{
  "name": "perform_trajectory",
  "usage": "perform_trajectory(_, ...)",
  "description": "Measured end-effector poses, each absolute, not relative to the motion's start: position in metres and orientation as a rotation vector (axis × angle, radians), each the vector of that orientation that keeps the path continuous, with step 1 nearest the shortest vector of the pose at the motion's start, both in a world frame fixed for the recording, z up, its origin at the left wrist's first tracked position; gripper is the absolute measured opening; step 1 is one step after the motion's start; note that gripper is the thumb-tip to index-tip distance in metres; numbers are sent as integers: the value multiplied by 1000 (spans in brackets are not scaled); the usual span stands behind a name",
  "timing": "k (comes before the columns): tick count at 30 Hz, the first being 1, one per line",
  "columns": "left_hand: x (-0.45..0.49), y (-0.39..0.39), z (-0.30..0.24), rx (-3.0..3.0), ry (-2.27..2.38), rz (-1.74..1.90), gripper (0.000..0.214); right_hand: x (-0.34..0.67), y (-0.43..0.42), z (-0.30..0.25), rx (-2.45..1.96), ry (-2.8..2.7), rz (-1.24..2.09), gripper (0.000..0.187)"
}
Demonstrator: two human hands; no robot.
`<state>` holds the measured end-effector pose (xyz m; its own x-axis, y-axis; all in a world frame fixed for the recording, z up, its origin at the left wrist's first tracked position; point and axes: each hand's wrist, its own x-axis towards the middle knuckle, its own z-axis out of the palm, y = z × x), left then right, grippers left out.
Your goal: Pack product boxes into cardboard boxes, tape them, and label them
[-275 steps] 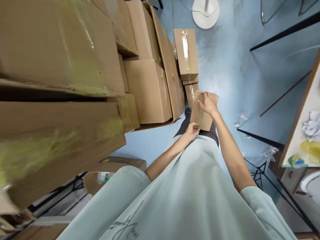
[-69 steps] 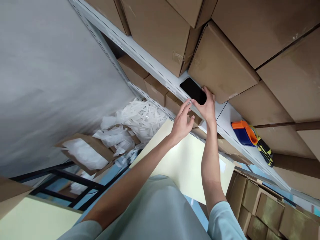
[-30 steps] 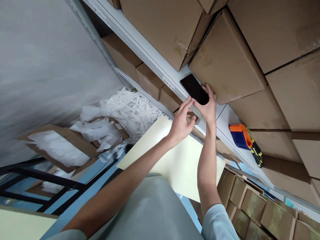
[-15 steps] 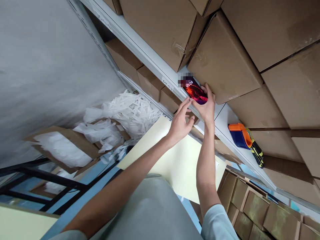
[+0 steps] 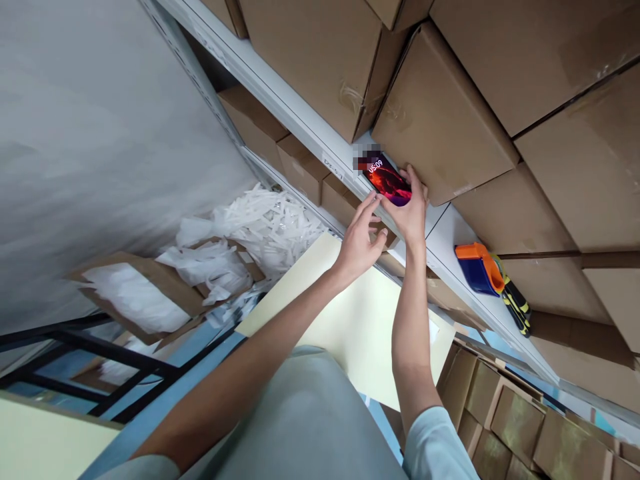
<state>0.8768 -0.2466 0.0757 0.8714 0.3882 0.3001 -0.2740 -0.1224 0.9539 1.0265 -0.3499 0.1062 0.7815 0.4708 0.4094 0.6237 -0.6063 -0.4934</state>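
Observation:
A phone [image 5: 386, 180] with a lit red and black screen showing 05:09 is at the edge of the white shelf [image 5: 320, 137], in front of the cardboard boxes. My right hand [image 5: 409, 205] grips its near end, thumb on one side and fingers on the other. Close beside it, my left hand [image 5: 359, 239] has its fingers loosely spread and curved, with the fingertips near the right thumb and the phone's lower edge. Nothing shows inside the left hand. The phone's far end is covered by a blurred patch.
Large cardboard boxes [image 5: 445, 113] fill the shelf. An orange and blue tape dispenser [image 5: 477, 268] and black-yellow gloves [image 5: 516, 303] lie to the right. Below is a pale yellow board [image 5: 325, 313]. White packing scraps [image 5: 270, 223] and an open carton [image 5: 140, 293] lie at left, near a black metal frame [image 5: 125, 357].
Both hands and the phone keep nearly the same pose. The view has shifted slightly, so the shelf and boxes appear a little displaced.

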Motion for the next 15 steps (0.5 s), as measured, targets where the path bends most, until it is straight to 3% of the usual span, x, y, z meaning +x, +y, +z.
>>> perform_trajectory(15, 875, -245, 79, 1592, 93, 536, 76, 1020, -347, 117, -2322, -798, -293, 88)
